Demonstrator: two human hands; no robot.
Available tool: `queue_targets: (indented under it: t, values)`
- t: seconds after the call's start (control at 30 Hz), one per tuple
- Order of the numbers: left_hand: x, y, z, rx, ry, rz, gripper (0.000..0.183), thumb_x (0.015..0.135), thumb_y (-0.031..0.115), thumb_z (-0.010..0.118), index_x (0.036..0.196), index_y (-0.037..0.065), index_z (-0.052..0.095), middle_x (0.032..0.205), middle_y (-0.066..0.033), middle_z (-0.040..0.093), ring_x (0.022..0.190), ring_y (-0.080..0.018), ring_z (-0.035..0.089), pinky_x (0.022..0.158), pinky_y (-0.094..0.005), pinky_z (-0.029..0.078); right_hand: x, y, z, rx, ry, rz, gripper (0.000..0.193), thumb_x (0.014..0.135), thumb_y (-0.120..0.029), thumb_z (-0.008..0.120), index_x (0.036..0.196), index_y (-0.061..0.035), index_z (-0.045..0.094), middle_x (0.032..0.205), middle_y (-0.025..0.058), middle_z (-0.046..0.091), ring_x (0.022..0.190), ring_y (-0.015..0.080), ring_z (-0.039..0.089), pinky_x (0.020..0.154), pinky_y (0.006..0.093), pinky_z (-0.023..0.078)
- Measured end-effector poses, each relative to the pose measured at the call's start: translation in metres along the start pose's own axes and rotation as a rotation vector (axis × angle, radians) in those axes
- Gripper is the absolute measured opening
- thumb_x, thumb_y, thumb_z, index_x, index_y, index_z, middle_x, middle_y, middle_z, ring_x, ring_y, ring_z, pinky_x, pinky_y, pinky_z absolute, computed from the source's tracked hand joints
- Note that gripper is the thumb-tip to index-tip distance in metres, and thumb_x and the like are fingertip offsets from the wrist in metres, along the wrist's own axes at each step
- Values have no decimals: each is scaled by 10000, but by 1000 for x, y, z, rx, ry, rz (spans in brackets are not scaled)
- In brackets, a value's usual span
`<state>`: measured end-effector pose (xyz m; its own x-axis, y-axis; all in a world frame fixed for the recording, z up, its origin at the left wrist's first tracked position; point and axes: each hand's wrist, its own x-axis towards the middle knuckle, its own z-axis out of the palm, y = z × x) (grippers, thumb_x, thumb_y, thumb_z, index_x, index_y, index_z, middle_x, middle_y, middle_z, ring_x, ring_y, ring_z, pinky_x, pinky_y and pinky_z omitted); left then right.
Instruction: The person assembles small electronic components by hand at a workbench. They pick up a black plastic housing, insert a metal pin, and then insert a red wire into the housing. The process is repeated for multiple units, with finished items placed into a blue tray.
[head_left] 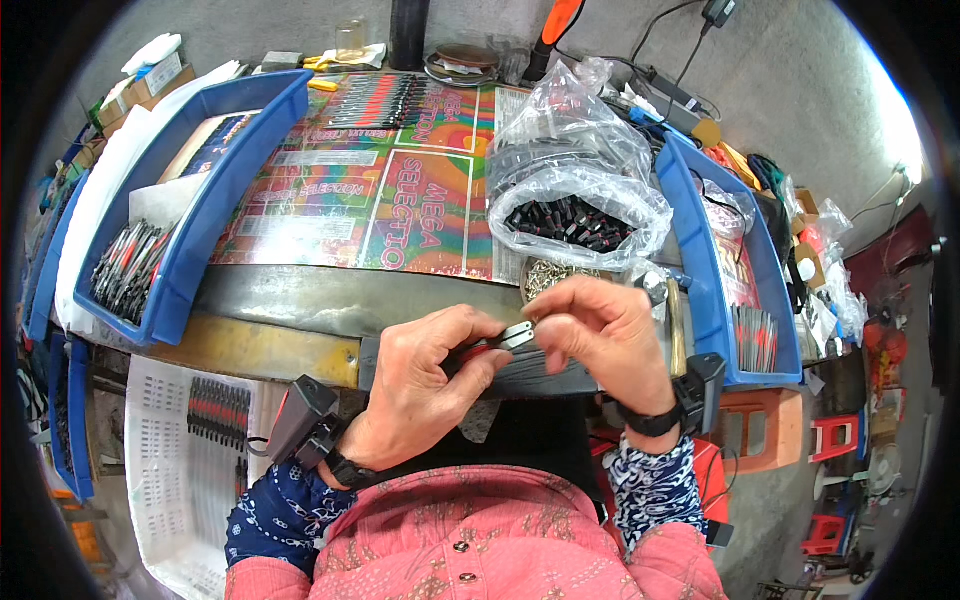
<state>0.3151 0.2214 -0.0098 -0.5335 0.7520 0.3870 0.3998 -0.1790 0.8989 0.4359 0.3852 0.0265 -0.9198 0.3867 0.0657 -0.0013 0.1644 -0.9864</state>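
Observation:
My left hand [425, 385] is closed around a small red and black tool piece [516, 335], pinched between thumb and forefinger. Its silver metal end, marked with small holes, sticks out to the right. Right beside that end, my right hand [610, 335] has its thumb and fingertips pressed together; whatever they may hold is too small to make out. Both hands are above the near edge of the metal-topped bench. Just beyond the right hand is a bowl of small silver metal pins [550, 277], partly hidden by the fingers.
An open clear bag [645, 225] of black parts stands behind the bowl. Blue trays [190, 270] [705, 270] flank the bench, both holding red and black pieces. A white basket [160, 450] with similar rows sits lower left. A wooden-handled tool [676, 330] lies by the right tray.

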Motion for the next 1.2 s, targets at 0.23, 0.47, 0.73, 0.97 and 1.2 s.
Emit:
queue_targets:
  t: [0.23, 0.47, 0.73, 0.97, 1.2]
  values:
    - [3, -3, -10, 118, 6, 55, 175, 778, 9, 739, 924, -12, 647, 783, -132, 637, 604, -232, 609, 558, -304, 474, 59, 11, -49, -993, 313, -375, 138, 829, -127, 657, 866, -1, 701, 776, 171, 632, 726, 365, 613, 662, 427, 469]
    - [6, -11, -21, 133, 25, 98, 172, 774, 0, 736, 915, -13, 637, 777, -133, 630, 612, -250, 619, 554, -314, 480, 105, 42, -66, -1422, 287, -278, 156, 817, -175, 667, 894, -45, 701, 825, 153, 589, 825, 358, 599, 730, 451, 458]
    - [6, -12, -24, 117, 20, 48, 164, 778, -2, 732, 906, -13, 631, 769, -138, 621, 612, -255, 617, 558, -314, 482, 119, 55, -61, -1463, 322, -251, 142, 807, -156, 672, 897, -46, 676, 844, 166, 618, 840, 382, 613, 735, 463, 468]
    - [2, -7, -23, 163, 6, 54, 171, 771, 4, 729, 905, -14, 625, 746, -142, 599, 604, -266, 600, 554, -323, 471, 112, 52, -63, -1433, 358, -286, 150, 774, -123, 625, 887, -24, 625, 837, 180, 620, 822, 387, 617, 720, 470, 473]
    - [-4, -2, -19, 160, -12, 74, 165, 773, 9, 730, 898, -12, 626, 753, -134, 606, 602, -257, 603, 553, -317, 476, 79, 32, -51, -1339, 325, -348, 200, 779, -52, 627, 967, -2, 672, 852, 178, 601, 819, 378, 617, 735, 455, 485]
